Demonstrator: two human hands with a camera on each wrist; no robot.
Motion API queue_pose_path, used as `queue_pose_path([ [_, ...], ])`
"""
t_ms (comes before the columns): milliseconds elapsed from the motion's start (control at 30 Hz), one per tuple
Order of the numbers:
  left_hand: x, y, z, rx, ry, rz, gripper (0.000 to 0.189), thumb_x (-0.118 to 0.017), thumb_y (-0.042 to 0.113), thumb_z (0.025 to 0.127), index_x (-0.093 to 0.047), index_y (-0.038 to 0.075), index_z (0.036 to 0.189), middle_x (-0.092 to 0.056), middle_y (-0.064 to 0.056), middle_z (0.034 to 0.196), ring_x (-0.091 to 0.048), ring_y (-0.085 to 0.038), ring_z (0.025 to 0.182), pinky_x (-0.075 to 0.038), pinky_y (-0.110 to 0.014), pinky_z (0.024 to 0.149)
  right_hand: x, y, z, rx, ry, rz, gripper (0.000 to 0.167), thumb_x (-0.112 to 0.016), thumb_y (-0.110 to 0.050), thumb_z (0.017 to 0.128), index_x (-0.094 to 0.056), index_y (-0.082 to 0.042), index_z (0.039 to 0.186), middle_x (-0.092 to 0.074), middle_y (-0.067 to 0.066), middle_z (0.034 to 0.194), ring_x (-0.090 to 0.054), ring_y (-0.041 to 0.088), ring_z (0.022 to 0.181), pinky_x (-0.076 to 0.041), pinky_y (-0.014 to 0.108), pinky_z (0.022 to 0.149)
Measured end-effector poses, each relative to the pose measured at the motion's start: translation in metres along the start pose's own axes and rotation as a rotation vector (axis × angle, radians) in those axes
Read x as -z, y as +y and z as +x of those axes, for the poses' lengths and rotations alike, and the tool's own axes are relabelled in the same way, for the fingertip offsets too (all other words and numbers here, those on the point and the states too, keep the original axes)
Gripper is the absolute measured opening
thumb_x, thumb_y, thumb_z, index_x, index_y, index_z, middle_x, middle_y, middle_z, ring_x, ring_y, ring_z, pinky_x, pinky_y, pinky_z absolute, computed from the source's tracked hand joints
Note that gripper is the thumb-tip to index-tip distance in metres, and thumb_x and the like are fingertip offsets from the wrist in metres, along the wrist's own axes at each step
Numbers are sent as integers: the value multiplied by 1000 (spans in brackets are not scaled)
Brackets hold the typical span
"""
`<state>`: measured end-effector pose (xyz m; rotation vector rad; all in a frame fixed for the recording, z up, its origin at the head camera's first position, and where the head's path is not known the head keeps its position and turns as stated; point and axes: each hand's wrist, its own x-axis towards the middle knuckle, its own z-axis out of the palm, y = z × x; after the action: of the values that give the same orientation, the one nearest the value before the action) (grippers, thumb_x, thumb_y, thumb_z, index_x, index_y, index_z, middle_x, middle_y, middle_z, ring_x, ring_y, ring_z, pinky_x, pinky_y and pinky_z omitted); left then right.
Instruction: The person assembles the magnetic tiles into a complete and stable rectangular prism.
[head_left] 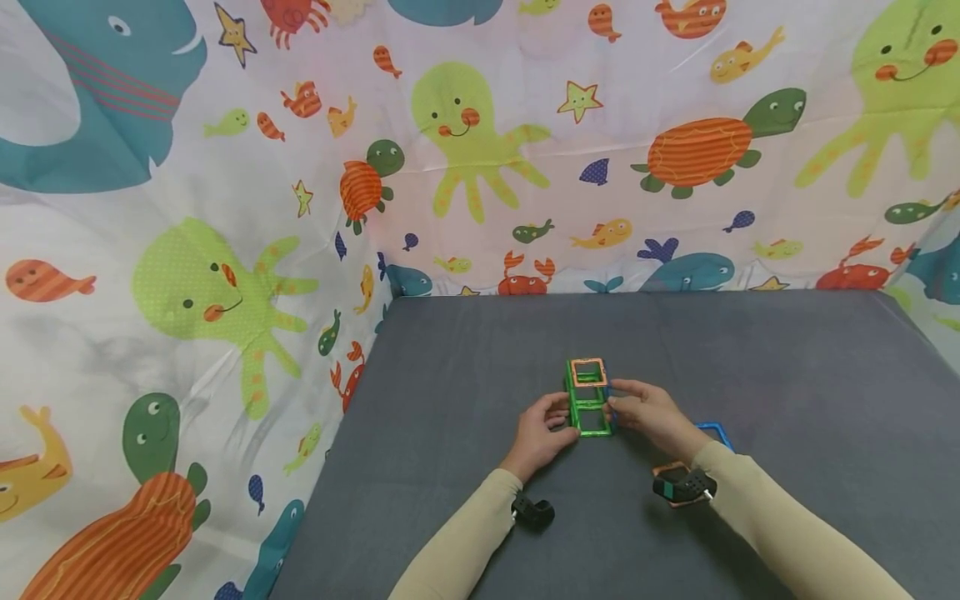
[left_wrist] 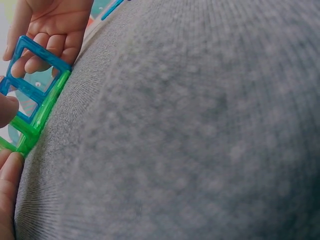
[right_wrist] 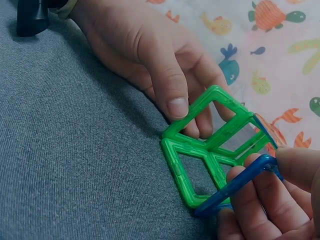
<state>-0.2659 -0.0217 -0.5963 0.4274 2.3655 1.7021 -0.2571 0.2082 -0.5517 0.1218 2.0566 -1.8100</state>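
A small build of see-through magnetic tile frames stands on the grey cloth between both hands. Its green square tiles (right_wrist: 172, 167) form the base and left wall, and an orange square tile (head_left: 588, 361) lies across the top at the far end. Blue square tiles (right_wrist: 235, 186) stand along the right side. My left hand (head_left: 542, 432) pinches the green left wall, thumb on the near side and fingers behind. My right hand (head_left: 651, 412) holds the blue tiles at the right side, with its fingers against their outer face and its thumb near the orange tile.
Under my right forearm lie a loose blue tile (head_left: 716, 428) and a loose orange tile (head_left: 671, 469). Both wrists wear black devices (head_left: 532, 510). A sea-animal printed curtain (head_left: 495, 217) borders the grey table (head_left: 420, 500) at the back and left.
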Motion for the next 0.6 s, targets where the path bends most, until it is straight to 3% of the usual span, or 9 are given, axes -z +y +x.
queue_pose_path([
  [600, 0, 1, 0, 6, 7, 9, 56, -77, 10, 87, -58, 11, 141, -67, -10, 130, -66, -21, 120, -53, -19, 99, 1, 0, -2, 13, -18, 15, 67, -53, -26, 107, -24, 6, 158, -73, 12, 122, -71, 10, 103, -54, 42, 102],
])
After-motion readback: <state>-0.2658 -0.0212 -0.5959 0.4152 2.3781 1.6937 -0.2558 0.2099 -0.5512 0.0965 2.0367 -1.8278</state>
